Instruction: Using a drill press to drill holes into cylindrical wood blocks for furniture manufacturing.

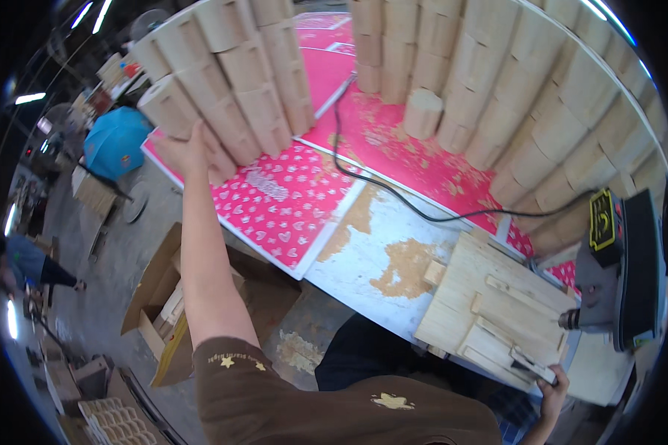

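Note:
At the far left of the table my left hand (182, 152) is closed around a wooden block in the front column of a stack (223, 81). The blocks are pale and curved, with notches, and stand several high. Part of my fingers is hidden behind the block. At the lower right my right hand (554, 389) grips the end of a dark metal clamp handle (531, 365) on a flat wooden jig (490, 297). The jig has raised wooden strips along it. Next to it a dark machine (627, 274) points a short spindle (569, 319) toward the jig.
More wooden block columns (490, 67) line the back right, with one single block (423, 113) before them. A black cable (423, 215) crosses the pink patterned tabletop (274, 204), where sawdust (404, 267) lies. Below stands an open cardboard box (152, 297). A blue umbrella (116, 141) and another person (33, 263) are farther left.

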`<state>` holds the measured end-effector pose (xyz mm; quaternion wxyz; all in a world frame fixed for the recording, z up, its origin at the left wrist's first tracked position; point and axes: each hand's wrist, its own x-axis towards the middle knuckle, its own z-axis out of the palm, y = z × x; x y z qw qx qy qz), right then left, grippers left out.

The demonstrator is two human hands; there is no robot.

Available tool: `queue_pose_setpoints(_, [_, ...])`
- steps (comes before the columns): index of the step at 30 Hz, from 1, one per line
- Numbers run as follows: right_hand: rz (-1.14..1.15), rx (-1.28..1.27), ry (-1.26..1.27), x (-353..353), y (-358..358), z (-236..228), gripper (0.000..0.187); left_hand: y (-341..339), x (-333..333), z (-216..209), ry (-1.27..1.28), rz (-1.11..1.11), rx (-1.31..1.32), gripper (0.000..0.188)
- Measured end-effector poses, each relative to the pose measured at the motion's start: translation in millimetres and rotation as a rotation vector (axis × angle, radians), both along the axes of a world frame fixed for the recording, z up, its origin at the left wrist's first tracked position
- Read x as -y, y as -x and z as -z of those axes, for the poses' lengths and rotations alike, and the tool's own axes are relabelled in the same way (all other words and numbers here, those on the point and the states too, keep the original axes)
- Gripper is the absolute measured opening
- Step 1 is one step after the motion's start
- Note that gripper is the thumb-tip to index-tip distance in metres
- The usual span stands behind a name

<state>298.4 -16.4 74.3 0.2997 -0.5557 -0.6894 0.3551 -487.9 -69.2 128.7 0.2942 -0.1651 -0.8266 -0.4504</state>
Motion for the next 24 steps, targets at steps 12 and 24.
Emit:
queue_pose_setpoints(12, [0.022,-0.136,0.155,-4,16,-14,0.025,-195,-256,107,0.066,0.878,0.169,0.072])
queue_pose_setpoints(24, [-0.053,-0.103,0.161,-2,3,-12,0.030,-161,-312,174,-0.131,1.072,0.249,0.063])
